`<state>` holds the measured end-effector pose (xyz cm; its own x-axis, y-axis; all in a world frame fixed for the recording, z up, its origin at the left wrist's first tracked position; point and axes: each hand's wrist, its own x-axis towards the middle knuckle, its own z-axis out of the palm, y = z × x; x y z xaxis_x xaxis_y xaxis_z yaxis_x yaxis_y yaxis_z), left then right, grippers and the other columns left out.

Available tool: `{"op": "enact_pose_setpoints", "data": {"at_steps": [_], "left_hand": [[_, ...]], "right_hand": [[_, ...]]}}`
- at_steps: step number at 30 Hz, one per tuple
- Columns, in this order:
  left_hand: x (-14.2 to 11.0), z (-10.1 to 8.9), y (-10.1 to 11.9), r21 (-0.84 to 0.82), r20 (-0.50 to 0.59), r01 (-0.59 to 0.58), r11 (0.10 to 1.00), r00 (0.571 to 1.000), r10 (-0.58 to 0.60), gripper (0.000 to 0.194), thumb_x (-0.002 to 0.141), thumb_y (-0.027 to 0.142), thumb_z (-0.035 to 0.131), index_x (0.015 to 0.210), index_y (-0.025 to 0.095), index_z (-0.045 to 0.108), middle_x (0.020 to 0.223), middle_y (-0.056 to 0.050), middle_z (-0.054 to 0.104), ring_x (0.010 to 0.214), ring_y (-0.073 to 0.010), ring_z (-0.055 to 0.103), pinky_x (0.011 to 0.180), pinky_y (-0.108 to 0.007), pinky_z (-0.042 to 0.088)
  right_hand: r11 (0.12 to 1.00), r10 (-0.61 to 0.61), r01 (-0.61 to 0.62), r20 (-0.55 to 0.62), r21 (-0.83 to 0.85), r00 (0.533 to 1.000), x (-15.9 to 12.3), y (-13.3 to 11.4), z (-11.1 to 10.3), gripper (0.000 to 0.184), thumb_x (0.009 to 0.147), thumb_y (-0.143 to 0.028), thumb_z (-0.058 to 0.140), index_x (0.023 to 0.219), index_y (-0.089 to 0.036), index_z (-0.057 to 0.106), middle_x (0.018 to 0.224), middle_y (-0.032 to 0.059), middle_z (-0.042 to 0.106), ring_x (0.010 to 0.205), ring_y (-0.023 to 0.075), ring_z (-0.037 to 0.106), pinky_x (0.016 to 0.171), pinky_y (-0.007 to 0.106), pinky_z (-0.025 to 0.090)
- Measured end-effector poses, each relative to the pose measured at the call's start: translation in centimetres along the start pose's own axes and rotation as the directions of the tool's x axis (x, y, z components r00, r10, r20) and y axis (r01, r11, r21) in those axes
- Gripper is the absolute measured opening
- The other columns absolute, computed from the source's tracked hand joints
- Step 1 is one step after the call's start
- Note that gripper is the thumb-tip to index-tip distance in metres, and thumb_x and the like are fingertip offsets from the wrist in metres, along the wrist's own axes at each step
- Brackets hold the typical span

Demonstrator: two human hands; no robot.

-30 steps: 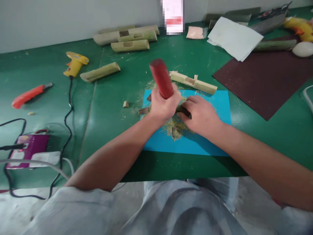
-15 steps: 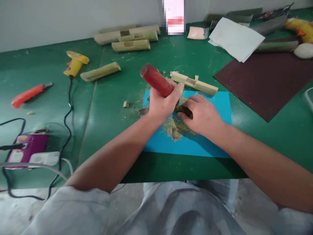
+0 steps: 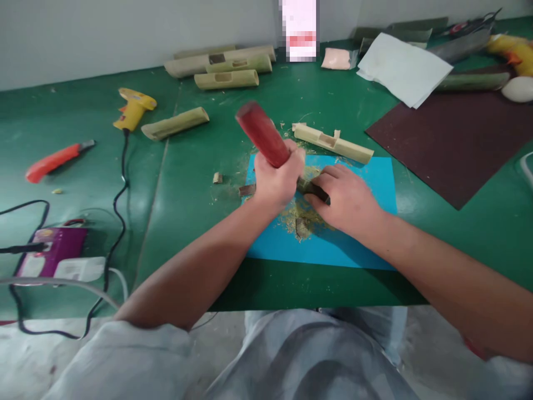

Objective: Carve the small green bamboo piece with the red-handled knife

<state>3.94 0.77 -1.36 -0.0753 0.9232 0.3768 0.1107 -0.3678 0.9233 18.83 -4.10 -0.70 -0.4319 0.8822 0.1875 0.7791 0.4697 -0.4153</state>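
Note:
My left hand [image 3: 277,180] is wrapped round the thick red wooden handle [image 3: 263,135] of a tool whose working end is hidden below the fist. The handle leans up and to the left. Close by on the right, my right hand [image 3: 347,193] pinches a small dark piece of bamboo [image 3: 318,193] between thumb and fingers, its left end close against the left fist. Under both hands lies a blue sheet [image 3: 366,244], strewn with bamboo shavings [image 3: 310,214] and a small brown chip [image 3: 301,226]. A pale notched bamboo length [image 3: 350,149] rests at the sheet's far edge.
On the green table [image 3: 183,183] are a yellow glue gun [image 3: 135,108], an orange utility knife [image 3: 58,160], a purple power adapter [image 3: 54,250] with cables, several bamboo tubes [image 3: 227,79], white paper [image 3: 403,69] and a dark brown sheet [image 3: 453,144].
The red handle's top has moved slightly up and left, and my left fingers have shifted on it. My right hand still holds the bamboo piece. The whole view has drifted a little.

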Motion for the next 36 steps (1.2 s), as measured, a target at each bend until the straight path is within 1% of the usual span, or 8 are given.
{"op": "enact_pose_setpoints", "data": {"at_steps": [3, 6, 11, 17, 24, 30, 34, 36], "left_hand": [[0.25, 0.14, 0.13, -0.023, 0.03, 0.028, 0.999, 0.999, -0.028, 0.05, 0.092, 0.042, 0.07, 0.054, 0.022, 0.044, 0.051, 0.003, 0.045, 0.047, -0.0093, 0.042, 0.05, -0.029, 0.043], [0.27, 0.28, 0.07, -0.027, 0.075, -0.005, 1.0, 0.997, 0.007, 0.05, 0.089, 0.048, 0.074, 0.056, 0.022, 0.047, 0.053, 0.003, 0.049, 0.049, -0.01, 0.046, 0.054, -0.03, 0.047], [0.08, 0.37, -0.31, -0.025, 0.054, -0.033, 0.999, 0.998, 0.034, 0.051, 0.087, 0.051, 0.078, 0.057, 0.022, 0.048, 0.055, 0.003, 0.049, 0.051, -0.0103, 0.046, 0.058, -0.031, 0.05], [0.06, 0.47, -0.55, -0.005, 0.023, -0.018, 1.0, 1.0, 0.018, 0.049, 0.088, 0.046, 0.075, 0.058, 0.022, 0.045, 0.056, 0.004, 0.047, 0.053, -0.011, 0.047, 0.059, -0.031, 0.049], [0.1, 0.31, -0.19, 0.04, 0.074, -0.05, 0.998, 0.996, 0.047, 0.046, 0.086, 0.039, 0.075, 0.057, 0.022, 0.044, 0.057, 0.003, 0.046, 0.055, -0.0113, 0.045, 0.06, -0.032, 0.048], [0.14, 0.37, 0.05, 0.019, 0.047, 0.016, 1.0, 0.999, -0.017, 0.046, 0.078, 0.028, 0.076, 0.052, 0.022, 0.037, 0.051, 0.004, 0.038, 0.048, -0.0089, 0.035, 0.047, -0.03, 0.033], [0.41, 0.45, -0.13, -0.039, -0.049, 0.065, 0.997, 0.997, -0.067, 0.052, 0.082, 0.036, 0.076, 0.05, 0.022, 0.037, 0.048, 0.004, 0.038, 0.045, -0.0088, 0.035, 0.044, -0.029, 0.033], [0.78, 0.34, 0.11, -0.055, -0.031, 0.084, 0.995, 0.996, -0.086, 0.053, 0.086, 0.044, 0.075, 0.05, 0.022, 0.042, 0.048, 0.004, 0.042, 0.045, -0.0088, 0.039, 0.044, -0.028, 0.037]], "right_hand": [[1.0, 0.024, -0.024, -0.005, -0.006, 1.0, 0.01, 0.0, -0.07, 0.016, 0.096, -0.029, 0.062, 0.09, -0.017, 0.071, 0.094, 0.0123, 0.071, 0.095, 0.0274, 0.061, 0.085, 0.04, 0.047], [0.999, 0.036, -0.036, 0.001, -0.007, 0.999, 0.01, -0.11, -0.11, 0.015, 0.096, -0.028, 0.063, 0.09, -0.018, 0.07, 0.094, 0.0118, 0.071, 0.096, 0.0274, 0.062, 0.086, 0.04, 0.048], [0.999, 0.045, -0.044, 0.022, -0.019, 0.999, 0.02, -0.27, -0.17, 0.015, 0.095, -0.028, 0.062, 0.09, -0.016, 0.07, 0.095, 0.0128, 0.07, 0.096, 0.0278, 0.062, 0.086, 0.041, 0.048], [1.0, 0.026, -0.026, 0.0, -0.008, 1.0, -0.01, -0.16, -0.13, 0.014, 0.096, -0.028, 0.062, 0.089, -0.017, 0.069, 0.094, 0.012, 0.069, 0.095, 0.0275, 0.061, 0.085, 0.041, 0.047], [0.998, 0.037, -0.036, -0.016, 0.047, 0.999, 0.03, 0.24, 0.04, 0.014, 0.095, -0.028, 0.063, 0.086, -0.019, 0.069, 0.091, 0.0108, 0.068, 0.093, 0.0267, 0.062, 0.083, 0.04, 0.047], [0.996, 0.051, -0.051, 0.0, 0.073, 0.999, 0.12, 0.23, -0.02, 0.015, 0.094, -0.03, 0.064, 0.088, -0.018, 0.071, 0.094, 0.0111, 0.07, 0.095, 0.027, 0.062, 0.083, 0.039, 0.047], [0.998, 0.041, -0.041, 0.002, 0.039, 0.999, 0.31, 0.43, 0.12, 0.018, 0.095, -0.031, 0.064, 0.09, -0.017, 0.073, 0.093, 0.0121, 0.069, 0.093, 0.0274, 0.061, 0.084, 0.04, 0.047], [0.999, 0.025, -0.025, -0.013, 0.025, 1.0, 0.31, 0.49, 0.16, 0.018, 0.095, -0.031, 0.063, 0.092, -0.017, 0.073, 0.095, 0.0122, 0.069, 0.092, 0.0273, 0.06, 0.083, 0.04, 0.046]]}}
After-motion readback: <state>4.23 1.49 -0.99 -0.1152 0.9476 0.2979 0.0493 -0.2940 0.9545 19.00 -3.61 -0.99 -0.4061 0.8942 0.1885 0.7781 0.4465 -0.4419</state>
